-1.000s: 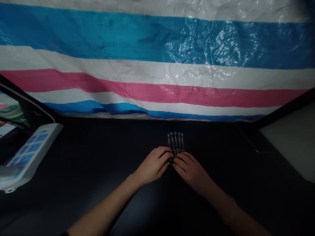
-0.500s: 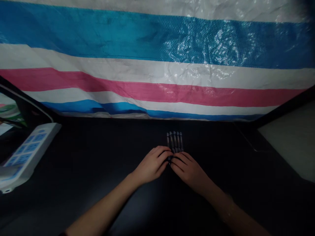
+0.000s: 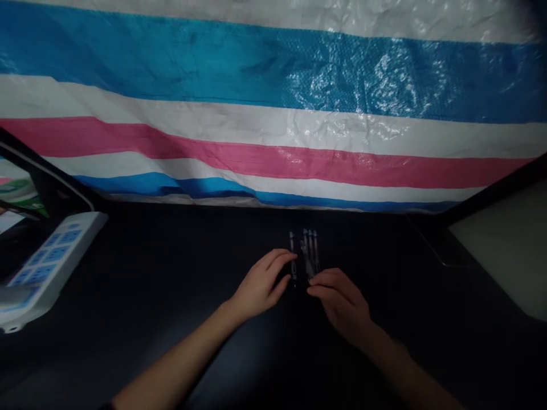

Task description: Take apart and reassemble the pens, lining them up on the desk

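Several slim pens (image 3: 310,245), see-through with dark ends, lie side by side on the dark table. One pen (image 3: 292,244) lies apart from them on the left. My left hand (image 3: 265,282) rests by that pen, thumb and fingers apart, fingertips at its edge. Between the single pen and the row, another pen (image 3: 306,256) tilts slightly, its near end pinched in the fingertips of my right hand (image 3: 342,299). Dim light and blur hide the pens' finer details.
A white power strip with blue sockets (image 3: 47,256) lies at the left. Behind the dark tabletop (image 3: 192,245) hangs a striped plastic sheet (image 3: 256,125) in blue, white and pink. A pale panel (image 3: 504,250) stands at the right.
My right hand has moved right and closer to me, away from my left hand, with a pen in it. The leftmost pen now stands apart from the others. My left hand has barely moved.
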`<state>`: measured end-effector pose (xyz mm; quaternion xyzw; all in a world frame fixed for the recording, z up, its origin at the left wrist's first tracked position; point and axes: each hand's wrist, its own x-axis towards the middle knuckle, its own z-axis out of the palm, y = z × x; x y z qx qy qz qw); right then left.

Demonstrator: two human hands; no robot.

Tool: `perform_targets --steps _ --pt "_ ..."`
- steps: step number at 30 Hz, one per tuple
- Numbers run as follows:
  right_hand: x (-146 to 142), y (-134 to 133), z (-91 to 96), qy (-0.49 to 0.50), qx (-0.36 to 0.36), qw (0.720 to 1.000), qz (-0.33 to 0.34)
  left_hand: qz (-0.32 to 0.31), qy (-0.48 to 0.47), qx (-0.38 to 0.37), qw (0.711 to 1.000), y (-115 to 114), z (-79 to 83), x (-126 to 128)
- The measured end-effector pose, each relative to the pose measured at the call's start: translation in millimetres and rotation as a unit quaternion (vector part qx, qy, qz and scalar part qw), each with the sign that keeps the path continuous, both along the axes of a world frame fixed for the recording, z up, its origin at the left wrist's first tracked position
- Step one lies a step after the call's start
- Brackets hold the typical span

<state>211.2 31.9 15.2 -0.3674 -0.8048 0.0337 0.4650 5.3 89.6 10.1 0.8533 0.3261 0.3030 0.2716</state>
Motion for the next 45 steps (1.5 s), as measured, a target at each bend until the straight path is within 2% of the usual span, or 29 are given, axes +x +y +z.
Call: perform_targets --steps 2,5,9,13,17,20,23,25,26,27,29,31,32,33,34,35,37,39,43,45 --pt "1 -3 6.9 0.057 -0.009 0.997 -0.044 0.045 -0.048 -0.017 0.998 2 0.0 0" --pt "4 -11 16.0 0.085 0.008 0.991 -0.1 0.092 -0.099 -0.064 0.989 5 0.9 -1" --pt "8 -25 18.8 0.127 0.006 0.983 -0.133 0.118 -0.132 -0.205 0.963 6 3.0 0" --pt "3 -37 14.7 0.14 -0.01 0.988 -0.067 0.082 -0.165 -0.363 0.913 2 4.7 4" --pt "-12 -40 5.2 0.068 0.002 0.998 0.008 0.054 -0.264 -0.469 0.841 0 6.9 10" --pt "-21 -40 -1.1 0.035 -0.052 0.997 0.042 0.073 -0.332 -0.512 0.789 1 8.3 10" --pt "-27 -39 -2.3 0.072 -0.141 0.986 0.047 0.081 -0.368 -0.525 0.763 4 8.9 7" --pt "-28 -37 -1.8 0.15 -0.242 0.957 0.047 0.081 -0.387 -0.525 0.754 6 8.8 4" --pt "-28 -35 -1.7 0.205 -0.304 0.929 0.057 0.08 -0.395 -0.525 0.75 7 8.7 3" --pt "-27 -33 -1.9 0.26 -0.372 0.888 0.078 0.077 -0.401 -0.526 0.746 7 8.7 3" --pt "-26 -28 -3.6 0.343 -0.515 0.773 0.141 0.071 -0.404 -0.531 0.742 6 8.7 3" --pt "-25 -24 -6.3 0.37 -0.639 0.646 0.195 0.068 -0.395 -0.534 0.744 5 8.9 5" --pt "-25 -22 -7.7 0.368 -0.68 0.599 0.205 0.069 -0.386 -0.534 0.749 4 9.0 6" --pt "-25 -21 -8.8 0.363 -0.706 0.572 0.204 0.071 -0.376 -0.531 0.756 3 9.2 7" --pt "-26 -20 -9.5 0.357 -0.719 0.564 0.194 0.074 -0.367 -0.527 0.763 2 9.5 8" --pt "-26 -20 -9.6 0.35 -0.722 0.568 0.182 0.076 -0.36 -0.522 0.769 1 9.7 9" --pt "-26 -20 -8.1 0.34 -0.715 0.59 0.159 0.076 -0.354 -0.514 0.777 0 10.0 9" --pt "-25 -20 -4.9 0.333 -0.711 0.602 0.147 0.071 -0.358 -0.515 0.776 0 9.7 9" --pt "-25 -21 -0.3 0.318 -0.724 0.601 0.118 0.075 -0.363 -0.53 0.762 0 6.2 10" --pt "-26 -21 -1.0 0.311 -0.721 0.613 0.09 0.08 -0.355 -0.526 0.769 -1 4.3 11"
